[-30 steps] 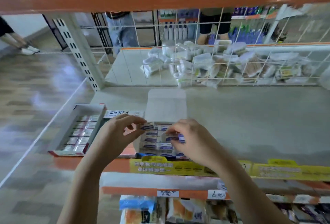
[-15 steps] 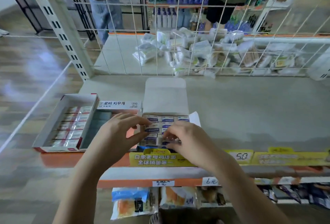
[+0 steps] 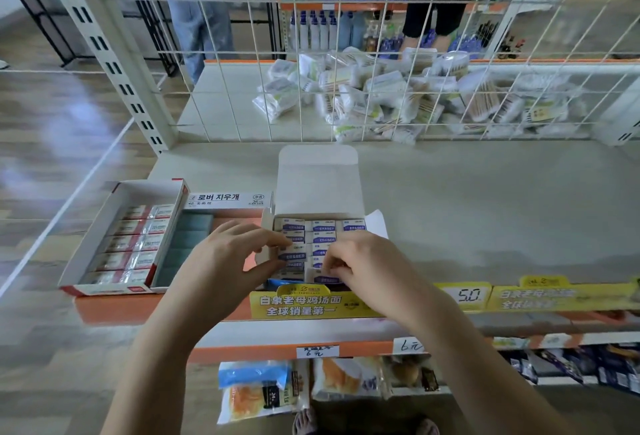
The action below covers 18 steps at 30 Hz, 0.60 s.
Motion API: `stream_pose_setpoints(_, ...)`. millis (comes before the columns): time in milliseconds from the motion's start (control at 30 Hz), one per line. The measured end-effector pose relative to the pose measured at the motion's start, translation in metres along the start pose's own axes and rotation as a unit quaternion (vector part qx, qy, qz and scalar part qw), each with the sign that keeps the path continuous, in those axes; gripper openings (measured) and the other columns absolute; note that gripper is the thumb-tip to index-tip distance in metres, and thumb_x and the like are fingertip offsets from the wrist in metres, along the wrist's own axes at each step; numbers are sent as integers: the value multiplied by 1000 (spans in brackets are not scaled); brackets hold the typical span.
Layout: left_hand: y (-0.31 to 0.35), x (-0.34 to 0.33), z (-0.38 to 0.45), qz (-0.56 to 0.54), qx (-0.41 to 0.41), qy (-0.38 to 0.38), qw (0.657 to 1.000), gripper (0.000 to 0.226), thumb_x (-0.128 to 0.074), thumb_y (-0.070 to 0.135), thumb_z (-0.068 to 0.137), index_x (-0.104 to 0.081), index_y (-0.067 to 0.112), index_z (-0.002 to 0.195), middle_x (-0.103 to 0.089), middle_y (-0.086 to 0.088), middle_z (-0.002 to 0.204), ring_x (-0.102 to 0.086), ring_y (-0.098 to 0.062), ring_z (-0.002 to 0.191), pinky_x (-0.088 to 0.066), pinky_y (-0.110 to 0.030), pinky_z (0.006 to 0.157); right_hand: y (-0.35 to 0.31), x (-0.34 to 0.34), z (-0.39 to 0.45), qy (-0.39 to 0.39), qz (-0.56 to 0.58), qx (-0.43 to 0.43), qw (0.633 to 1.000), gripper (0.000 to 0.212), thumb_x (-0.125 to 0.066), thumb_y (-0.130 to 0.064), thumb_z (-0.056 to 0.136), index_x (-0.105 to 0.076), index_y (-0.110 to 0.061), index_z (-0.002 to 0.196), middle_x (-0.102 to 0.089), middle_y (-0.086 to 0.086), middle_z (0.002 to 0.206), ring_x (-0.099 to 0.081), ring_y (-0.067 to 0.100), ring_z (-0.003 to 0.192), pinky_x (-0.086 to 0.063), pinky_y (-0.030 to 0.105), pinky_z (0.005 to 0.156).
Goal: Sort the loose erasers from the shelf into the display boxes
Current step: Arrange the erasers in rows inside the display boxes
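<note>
Erasers [image 3: 323, 226] with blue labels lie in rows inside the white display box [image 3: 318, 185] at the shelf's [image 3: 485, 199] front edge, lid flap standing open. Left hand [image 3: 225, 261] pinches one eraser in the box's left column between thumb and fingertips — right hand [image 3: 367, 268] grasps a white eraser [image 3: 320, 275] at the near end. Just left sits a red-trimmed box [image 3: 128, 237] of wrapped erasers.

You get soft, even daylight here — a pale glare streaks the floor [image 3: 65, 129] at left. Wide-angle bending curves the wire grid [image 3: 346, 53] and frame edges; the far right price strip [image 3: 540, 296] smears with blur.
</note>
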<state>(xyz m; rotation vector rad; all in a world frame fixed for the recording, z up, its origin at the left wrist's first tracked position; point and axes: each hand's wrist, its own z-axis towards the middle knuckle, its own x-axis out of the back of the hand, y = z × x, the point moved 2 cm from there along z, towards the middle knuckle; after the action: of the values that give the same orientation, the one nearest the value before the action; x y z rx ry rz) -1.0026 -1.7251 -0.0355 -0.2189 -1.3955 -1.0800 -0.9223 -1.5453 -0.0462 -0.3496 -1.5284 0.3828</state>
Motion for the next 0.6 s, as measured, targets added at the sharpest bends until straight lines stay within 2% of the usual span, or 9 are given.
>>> stream_pose_setpoints(133, -1, 0, 0, 20, -1, -11, 1000, 28, -76, 23, 74, -71, 26, 101, -65, 14, 97, -54, -10, 89, -43, -21, 71, -1, -1, 0, -1, -7, -3, 1000, 15, -55, -14, 90, -69, -17, 95, -62, -2, 98, -56, 13, 94, -43, 22, 79)
stream_pose_setpoints(267, -3, 0, -1, 47, 12, -34, 998, 29, -76, 24, 74, -71, 28, 102, -69, 9, 102, -58, -17, 96, -49, -31, 75, -5, 0, 2, 6, 13, 11, 1000, 17, -58, -18, 90, -67, -19, 105, -61, -3, 99, -51, 7, 85, -46, 25, 77)
stream_pose_setpoints(333, -4, -1, -1, 55, 14, -39, 998, 28, -76, 25, 74, -70, 28, 102, -69, 8, 102, -58, -18, 98, -47, -30, 76, -9, -2, 5, 5, 25, 26, 999, 20, -58, -18, 90, -66, -20, 109, -61, -2, 100, -49, 6, 85, -47, 26, 79)
stream_pose_setpoints(467, -6, -2, -2, 66, 24, -58, 996, 30, -72, 28, 78, -68, 30, 107, -66, 10, 108, -55, -15, 103, -44, -27, 79, -12, -7, 9, -11, 20, 38, 999, 17, -58, -19, 91, -69, -19, 104, -60, -2, 101, -54, 13, 95, -46, 25, 80)
stream_pose_setpoints(600, -3, -2, -1, 66, 24, -68, 995, 29, -71, 30, 79, -67, 30, 107, -63, 11, 106, -51, -14, 103, -41, -25, 77, -10, -8, 11, -14, 8, 33, 999, 17, -58, -23, 90, -68, -23, 104, -59, -4, 101, -51, 11, 96, -46, 27, 78)
